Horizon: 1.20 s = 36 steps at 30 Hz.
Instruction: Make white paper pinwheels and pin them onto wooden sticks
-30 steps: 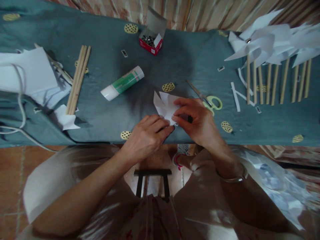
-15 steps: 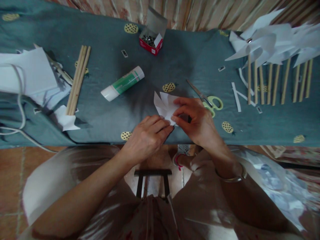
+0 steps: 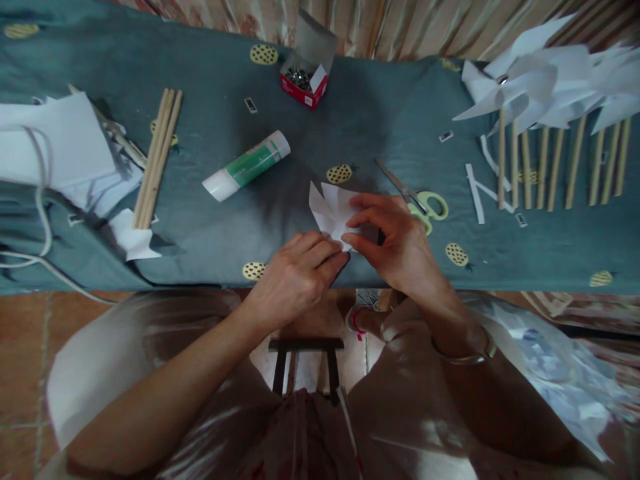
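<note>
A small sheet of white paper [image 3: 333, 210] with slits cut into it sits between my hands near the table's front edge. My left hand [image 3: 303, 267] is closed on its near-left edge, fingers pressed together. From the right, my right hand [image 3: 390, 233] grips the same paper, with thumb and fingers curled over its middle and right side. The fingers hide part of the paper. Just beyond my right hand lie scissors [image 3: 425, 207] with light green handles. To the left of the paper rests a white and green glue stick [image 3: 250, 165].
An open red box [image 3: 303, 90] of small metal pieces stands at the back. Wooden sticks [image 3: 158, 160] and stacked white paper [image 3: 55, 143] lie left, with a white cable [image 3: 43, 193]. Several paper pinwheels [image 3: 545, 80] on sticks lie right, near paper strips [image 3: 475, 193].
Both hands hold the paper in almost the same pose. The whole view has shifted very slightly; nothing was picked up or let go.
</note>
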Tool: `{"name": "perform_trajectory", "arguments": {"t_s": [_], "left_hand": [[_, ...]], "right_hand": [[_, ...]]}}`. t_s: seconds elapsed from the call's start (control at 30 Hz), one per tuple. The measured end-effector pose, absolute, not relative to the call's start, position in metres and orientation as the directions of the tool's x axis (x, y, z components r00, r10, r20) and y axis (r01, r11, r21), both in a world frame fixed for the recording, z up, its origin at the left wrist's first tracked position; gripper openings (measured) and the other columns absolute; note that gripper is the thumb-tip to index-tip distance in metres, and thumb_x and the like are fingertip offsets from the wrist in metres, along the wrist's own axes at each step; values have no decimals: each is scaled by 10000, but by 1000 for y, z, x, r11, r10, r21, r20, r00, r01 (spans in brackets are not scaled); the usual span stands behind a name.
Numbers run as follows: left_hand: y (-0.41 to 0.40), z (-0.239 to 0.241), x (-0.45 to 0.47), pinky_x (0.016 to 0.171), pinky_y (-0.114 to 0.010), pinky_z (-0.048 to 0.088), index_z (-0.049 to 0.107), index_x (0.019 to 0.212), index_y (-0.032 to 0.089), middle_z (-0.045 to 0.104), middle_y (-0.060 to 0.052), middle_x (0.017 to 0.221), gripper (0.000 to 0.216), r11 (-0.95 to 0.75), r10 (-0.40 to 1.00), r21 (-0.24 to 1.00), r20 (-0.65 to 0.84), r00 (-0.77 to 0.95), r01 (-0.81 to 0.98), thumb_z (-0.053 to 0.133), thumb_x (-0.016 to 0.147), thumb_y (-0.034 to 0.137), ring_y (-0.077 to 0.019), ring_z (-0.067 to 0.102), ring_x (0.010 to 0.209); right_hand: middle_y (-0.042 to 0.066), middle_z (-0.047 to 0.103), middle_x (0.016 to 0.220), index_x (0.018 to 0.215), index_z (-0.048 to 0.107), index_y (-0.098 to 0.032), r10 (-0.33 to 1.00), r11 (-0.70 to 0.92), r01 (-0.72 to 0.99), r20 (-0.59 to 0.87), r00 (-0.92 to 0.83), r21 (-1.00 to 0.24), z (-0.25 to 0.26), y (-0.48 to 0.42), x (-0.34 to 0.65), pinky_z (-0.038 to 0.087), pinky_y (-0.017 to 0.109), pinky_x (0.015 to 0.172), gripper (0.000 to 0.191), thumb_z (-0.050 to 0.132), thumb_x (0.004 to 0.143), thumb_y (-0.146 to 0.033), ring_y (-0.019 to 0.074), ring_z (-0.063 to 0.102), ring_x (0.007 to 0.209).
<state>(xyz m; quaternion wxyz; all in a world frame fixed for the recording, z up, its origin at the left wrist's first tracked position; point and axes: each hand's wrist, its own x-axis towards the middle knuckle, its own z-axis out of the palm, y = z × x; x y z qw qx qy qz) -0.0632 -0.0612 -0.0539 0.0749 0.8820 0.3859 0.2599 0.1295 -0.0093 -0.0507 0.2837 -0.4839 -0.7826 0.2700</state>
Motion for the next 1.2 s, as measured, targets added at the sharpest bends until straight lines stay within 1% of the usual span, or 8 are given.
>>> {"name": "perform_trajectory", "arguments": {"t_s": [0.17, 0.33, 0.57, 0.73, 0.83, 1.03, 1.2], "left_hand": [[-61, -54, -63, 773, -329, 553, 683, 1053, 125, 719, -88, 968, 174, -686, 725, 332, 389, 568, 648, 527, 991, 171, -191, 629, 878], [-62, -58, -60, 764, -333, 552, 682, 1070, 112, 720, -93, 957, 178, -645, 763, 419, 398, 510, 639, 540, 987, 180, -191, 635, 873], [-63, -64, -59, 766, -357, 504, 691, 1095, 144, 732, -88, 993, 198, -594, 803, 478, 397, 444, 647, 537, 992, 218, -204, 639, 892], [-62, -64, -58, 781, -360, 483, 697, 1082, 157, 740, -74, 988, 186, -567, 823, 530, 396, 407, 631, 549, 986, 216, -201, 654, 900], [-61, -64, -57, 767, -350, 472, 700, 1071, 159, 745, -69, 970, 178, -549, 835, 550, 391, 388, 629, 550, 986, 204, -194, 660, 891], [-60, -68, -56, 757, -339, 467, 709, 1048, 181, 748, -59, 952, 178, -560, 827, 512, 394, 402, 651, 544, 995, 223, -183, 670, 878], [-60, -68, -55, 748, -327, 477, 707, 1037, 154, 748, -61, 935, 162, -579, 812, 487, 417, 409, 654, 566, 984, 214, -182, 676, 855]], "right_hand": [[55, 707, 1168, 832, 679, -237, 900, 411, 601, 203, -385, -685, -53, -8, 131, 514, 466, 993, 68, 743, 811, -228, 257, 618, 1128], [61, 705, 1155, 823, 678, -238, 894, 428, 596, 222, -389, -680, -55, -8, 131, 524, 470, 974, 74, 747, 808, -218, 268, 612, 1131], [60, 700, 1160, 820, 671, -249, 895, 426, 593, 224, -385, -684, -55, -10, 130, 529, 496, 978, 80, 740, 810, -211, 273, 611, 1139], [77, 717, 1175, 812, 669, -238, 890, 445, 623, 243, -385, -644, -53, -10, 130, 540, 460, 959, 80, 741, 809, -203, 256, 633, 1123], [83, 717, 1181, 823, 671, -218, 881, 464, 625, 250, -403, -628, -53, -10, 130, 529, 471, 962, 60, 731, 819, -213, 258, 635, 1126], [73, 711, 1199, 832, 676, -225, 882, 459, 634, 235, -409, -622, -53, -10, 131, 521, 467, 971, 51, 727, 830, -233, 252, 627, 1136], [62, 712, 1192, 826, 678, -241, 879, 469, 639, 249, -407, -609, -54, -10, 130, 511, 451, 999, 35, 692, 857, -232, 235, 630, 1141]]}}
